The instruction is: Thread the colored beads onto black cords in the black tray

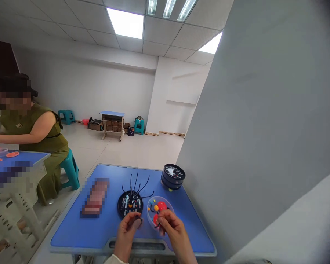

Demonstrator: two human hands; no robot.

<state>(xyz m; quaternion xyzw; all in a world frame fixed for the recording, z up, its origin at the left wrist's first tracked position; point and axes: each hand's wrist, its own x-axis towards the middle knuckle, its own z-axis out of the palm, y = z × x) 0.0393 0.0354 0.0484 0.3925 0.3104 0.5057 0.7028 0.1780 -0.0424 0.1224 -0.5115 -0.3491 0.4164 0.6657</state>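
Here's the left hand (128, 230), grip pinched on a small dark piece (138, 219), the black disc (122, 211) with its upright wires at twelve o'clock; right hand's (175, 230) grip is together over the bowl's (170, 205) near side, contents unclear, and stacked black tins (172, 180) sit at the surface's (98, 234) one o'clock
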